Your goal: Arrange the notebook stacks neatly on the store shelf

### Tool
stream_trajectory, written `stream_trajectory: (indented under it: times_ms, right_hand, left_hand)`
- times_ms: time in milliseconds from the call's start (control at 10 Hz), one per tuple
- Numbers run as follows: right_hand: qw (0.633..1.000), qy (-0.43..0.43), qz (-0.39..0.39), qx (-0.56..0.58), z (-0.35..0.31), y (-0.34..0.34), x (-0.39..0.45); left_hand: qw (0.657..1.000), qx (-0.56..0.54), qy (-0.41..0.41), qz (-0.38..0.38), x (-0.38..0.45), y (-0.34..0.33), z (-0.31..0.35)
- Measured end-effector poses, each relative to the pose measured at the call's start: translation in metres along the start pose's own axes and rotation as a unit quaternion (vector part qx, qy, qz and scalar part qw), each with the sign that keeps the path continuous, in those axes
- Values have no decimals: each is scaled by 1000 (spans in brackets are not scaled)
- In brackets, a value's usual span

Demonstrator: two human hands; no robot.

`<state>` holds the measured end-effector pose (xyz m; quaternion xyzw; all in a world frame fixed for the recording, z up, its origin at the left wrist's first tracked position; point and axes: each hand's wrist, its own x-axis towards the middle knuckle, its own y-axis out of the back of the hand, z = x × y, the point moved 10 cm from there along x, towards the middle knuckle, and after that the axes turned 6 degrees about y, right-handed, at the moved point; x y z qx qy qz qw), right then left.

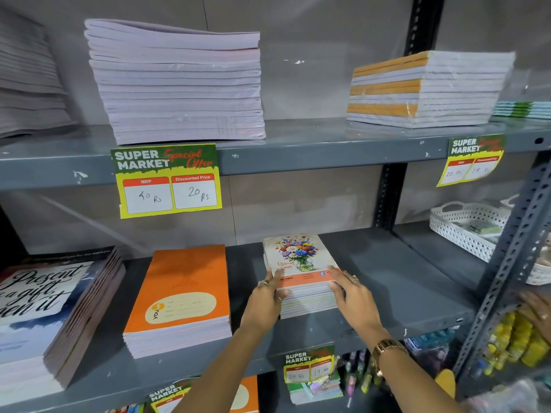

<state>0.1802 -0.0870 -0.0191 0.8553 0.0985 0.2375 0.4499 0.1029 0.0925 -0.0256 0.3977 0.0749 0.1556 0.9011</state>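
Observation:
A small stack of flower-cover notebooks [295, 254] rests on the middle grey shelf [402, 281]. My left hand [268, 299] presses against the stack's left front corner, thumb on the top cover. On the stack's right front corner lies my right hand [350, 293], fingers spread flat, a gold watch on its wrist. To the left stands an orange notebook stack [182, 296], and further left a dark stack with script lettering [50, 311]. The upper shelf carries a tall pale stack [179, 84] and a wrapped orange-and-white stack [426, 90].
Price tags [168, 180] hang from the shelf edges. A white perforated basket [465, 228] sits at the right of the middle shelf behind a slotted metal upright [512, 257]. Another person's hand [536, 311] shows at the right edge near yellow items. More stationery fills the lower shelf.

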Motion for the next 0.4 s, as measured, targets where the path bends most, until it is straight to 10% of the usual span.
stream_trajectory:
  times_ms: [400]
  right_hand:
    - [995, 46, 12, -87, -61, -7, -17]
  left_hand:
    - [997, 31, 8, 70, -45, 63, -32]
